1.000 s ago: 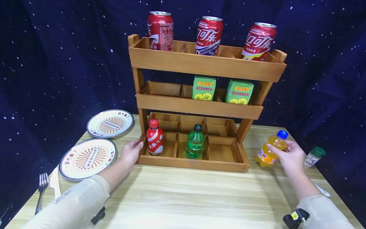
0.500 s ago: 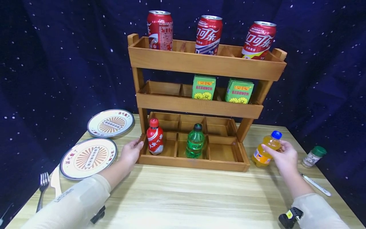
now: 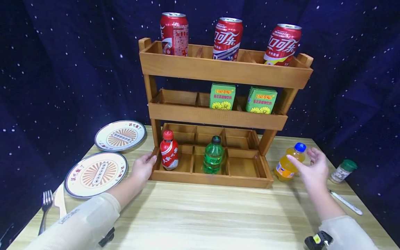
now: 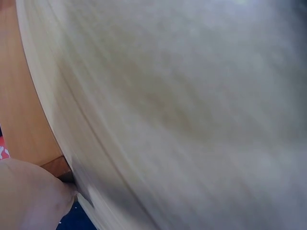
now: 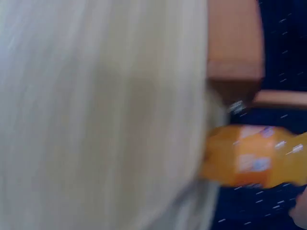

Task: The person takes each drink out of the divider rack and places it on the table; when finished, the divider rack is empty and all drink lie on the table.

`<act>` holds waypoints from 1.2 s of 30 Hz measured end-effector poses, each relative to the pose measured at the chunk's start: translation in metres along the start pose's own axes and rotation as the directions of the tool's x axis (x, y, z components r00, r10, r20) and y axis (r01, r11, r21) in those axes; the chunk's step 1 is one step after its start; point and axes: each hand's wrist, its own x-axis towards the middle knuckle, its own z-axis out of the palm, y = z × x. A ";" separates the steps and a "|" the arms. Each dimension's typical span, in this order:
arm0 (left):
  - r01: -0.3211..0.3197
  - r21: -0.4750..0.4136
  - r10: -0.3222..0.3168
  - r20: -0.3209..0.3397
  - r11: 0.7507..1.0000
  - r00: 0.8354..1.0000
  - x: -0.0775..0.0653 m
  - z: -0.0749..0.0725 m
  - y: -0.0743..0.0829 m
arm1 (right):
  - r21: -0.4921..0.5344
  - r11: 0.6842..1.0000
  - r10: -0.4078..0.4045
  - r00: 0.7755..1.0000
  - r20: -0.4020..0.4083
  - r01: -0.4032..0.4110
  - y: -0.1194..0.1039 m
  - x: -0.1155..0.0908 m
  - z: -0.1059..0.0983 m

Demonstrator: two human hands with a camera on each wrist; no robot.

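Observation:
A three-tier wooden rack [image 3: 218,111] stands on the table, and my left hand [image 3: 142,168] grips its lower left end. In the left wrist view that hand [image 4: 33,196] shows at the rack's corner [image 4: 29,105]. An orange soda bottle [image 3: 286,166] with a blue cap stands upright just right of the rack. My right hand [image 3: 315,170] is beside this bottle, thumb and fingers spread apart and holding nothing. The bottom tier holds a red bottle [image 3: 169,152] at left and a green bottle [image 3: 214,158] in the middle; its front right compartment [image 3: 243,166] is bare.
Several red cola cans [image 3: 228,40] stand on the top tier. Two green drink cartons [image 3: 222,97] sit on the middle tier. Plates [image 3: 93,187], a fork [image 3: 46,205] and a knife [image 3: 60,201] lie at left. A green-capped shaker [image 3: 342,172] and a white-handled utensil [image 3: 347,202] are at right.
My right hand brought the orange soda bottle left toward the rack, then let go of it and drew back slightly to the right. The left hand has stayed on the rack.

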 end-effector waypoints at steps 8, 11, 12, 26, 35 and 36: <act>-0.012 0.027 0.013 -0.005 1.000 1.000 -0.003 0.001 -0.003 | 0.497 0.825 -0.316 0.949 0.011 0.269 -0.075 -0.046 0.017; -0.021 0.040 0.021 0.003 0.999 1.000 -0.003 0.004 -0.003 | 0.388 0.885 -0.373 0.889 0.264 0.256 -0.084 -0.060 0.040; -0.020 0.038 0.020 0.005 0.999 1.000 -0.003 0.004 -0.003 | 0.328 0.908 -0.370 0.865 0.340 0.259 -0.085 -0.062 0.049; -0.018 -0.003 0.018 0.000 1.000 1.000 0.000 0.004 -0.004 | 0.140 0.984 -0.178 0.720 0.671 0.113 -0.080 -0.068 0.158; -0.011 -0.011 0.011 -0.004 1.000 1.000 0.001 0.003 -0.004 | 0.096 0.988 -0.154 0.748 0.645 0.121 -0.082 -0.069 0.175; -0.011 -0.014 0.011 -0.006 1.000 1.000 0.001 0.002 -0.004 | 0.102 0.987 -0.161 0.750 0.641 0.124 -0.083 -0.069 0.176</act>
